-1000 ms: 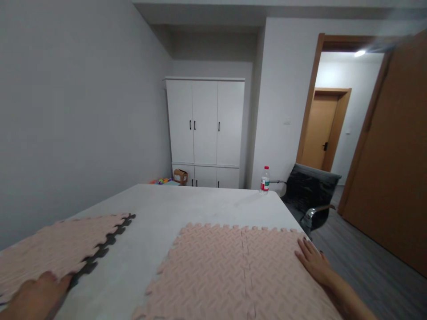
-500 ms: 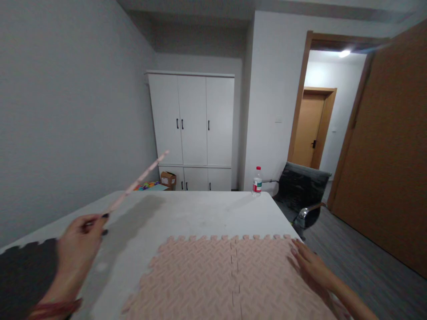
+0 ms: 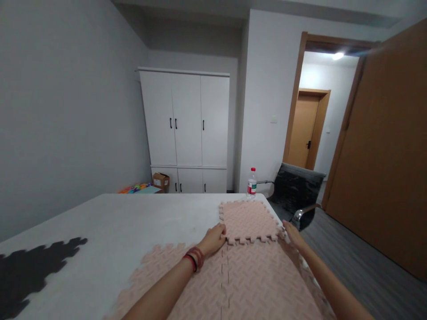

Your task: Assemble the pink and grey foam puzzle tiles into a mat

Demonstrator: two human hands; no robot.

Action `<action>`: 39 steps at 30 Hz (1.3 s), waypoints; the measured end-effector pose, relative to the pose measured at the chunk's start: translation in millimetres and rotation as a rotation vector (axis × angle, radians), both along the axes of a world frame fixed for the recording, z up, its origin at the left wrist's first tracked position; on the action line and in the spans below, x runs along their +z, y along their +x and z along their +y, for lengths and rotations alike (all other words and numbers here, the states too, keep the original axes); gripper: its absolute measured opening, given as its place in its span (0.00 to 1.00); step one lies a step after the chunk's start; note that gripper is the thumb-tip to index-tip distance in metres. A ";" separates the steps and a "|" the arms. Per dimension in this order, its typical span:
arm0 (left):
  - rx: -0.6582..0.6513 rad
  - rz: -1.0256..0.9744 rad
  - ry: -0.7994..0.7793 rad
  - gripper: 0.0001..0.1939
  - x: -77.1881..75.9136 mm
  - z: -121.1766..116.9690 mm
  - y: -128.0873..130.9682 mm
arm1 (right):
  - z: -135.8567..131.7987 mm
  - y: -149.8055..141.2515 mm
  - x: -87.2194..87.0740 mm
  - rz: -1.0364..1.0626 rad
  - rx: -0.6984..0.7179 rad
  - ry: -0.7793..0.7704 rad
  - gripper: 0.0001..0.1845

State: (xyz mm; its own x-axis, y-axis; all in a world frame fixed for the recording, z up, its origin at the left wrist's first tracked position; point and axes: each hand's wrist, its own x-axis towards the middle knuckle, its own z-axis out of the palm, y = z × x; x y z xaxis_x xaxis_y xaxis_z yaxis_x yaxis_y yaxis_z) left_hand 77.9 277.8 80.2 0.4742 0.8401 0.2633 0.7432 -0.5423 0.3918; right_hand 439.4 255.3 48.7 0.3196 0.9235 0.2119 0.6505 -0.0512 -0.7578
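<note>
A pink foam mat tile [image 3: 248,220] with toothed edges lies toward the far right of the white table. My left hand [image 3: 215,238] is closed on its near left corner, a bracelet on the wrist. At the near right corner, my right hand [image 3: 289,232] grips the same tile, its fingers partly hidden. The tile's near edge sits along the far edge of two joined pink foam tiles [image 3: 253,275], slightly raised, with a dark gap showing at the teeth. Whether any teeth are locked I cannot tell.
A dark grey foam tile [image 3: 30,269] lies at the table's left. A water bottle [image 3: 252,183] with a red cap stands just beyond the pink tile, near the far right corner. A black chair [image 3: 293,193] is past the table's right edge. A white cabinet [image 3: 185,120] stands behind.
My left hand has swung from the left to the middle, bringing the pink tile from raised edge-on down to the far right. My right hand has gone from lying flat to gripping its corner.
</note>
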 end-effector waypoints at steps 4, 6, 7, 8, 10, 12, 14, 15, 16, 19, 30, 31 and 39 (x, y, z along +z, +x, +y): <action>-0.035 0.092 -0.022 0.11 -6.2 2.2 0.3 | 1.4 -13.0 -25.7 -0.133 -0.008 -0.018 0.33; -0.054 0.116 -0.018 0.08 -5.4 4.1 0.3 | 0.2 -14.5 -31.9 -0.207 -0.048 -0.028 0.31; -0.067 0.127 -0.015 0.07 -5.1 5.1 0.7 | -0.6 -14.7 -33.6 -0.243 -0.074 -0.034 0.30; -0.079 0.136 -0.011 0.05 -4.9 6.1 1.4 | -1.6 -14.9 -34.7 -0.277 -0.102 -0.041 0.29; -0.098 0.153 0.001 0.04 -5.1 7.6 3.2 | -4.3 -16.0 -35.6 -0.341 -0.158 -0.057 0.28; -0.105 0.169 0.017 0.04 -5.7 8.5 5.2 | -7.7 -18.6 -35.6 -0.397 -0.207 -0.069 0.27; -0.102 0.186 0.034 0.02 -6.1 8.5 7.9 | -11.0 -22.4 -34.7 -0.448 -0.247 -0.079 0.27; -0.099 0.196 0.042 0.03 -6.3 8.2 9.5 | -12.4 -24.4 -34.0 -0.471 -0.260 -0.083 0.27; -0.095 0.206 0.050 0.05 -6.5 7.9 11.4 | -13.5 -26.3 -32.9 -0.493 -0.269 -0.087 0.27; -0.082 0.240 0.070 0.11 -7.9 7.2 17.6 | -15.1 -30.0 -28.7 -0.562 -0.277 -0.099 0.27; -0.158 0.262 0.139 0.20 -12.0 -4.7 30.8 | -15.5 -38.6 -20.4 -0.710 -0.264 -0.188 0.24; -0.204 0.262 0.136 0.22 -12.3 -6.2 32.6 | -14.7 -38.8 -18.7 -0.714 -0.255 -0.201 0.23; -0.343 0.257 0.052 0.26 -22.6 -2.7 41.9 | 13.2 -57.8 -3.6 -0.719 -0.036 -0.241 0.31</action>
State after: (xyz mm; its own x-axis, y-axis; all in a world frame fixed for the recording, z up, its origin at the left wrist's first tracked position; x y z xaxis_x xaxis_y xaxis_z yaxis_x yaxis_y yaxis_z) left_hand 119.8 275.1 57.6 0.7794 0.6111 0.1379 0.5864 -0.7891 0.1830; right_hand 381.6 268.4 45.1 0.2096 0.9623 0.1731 0.9748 -0.1919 -0.1133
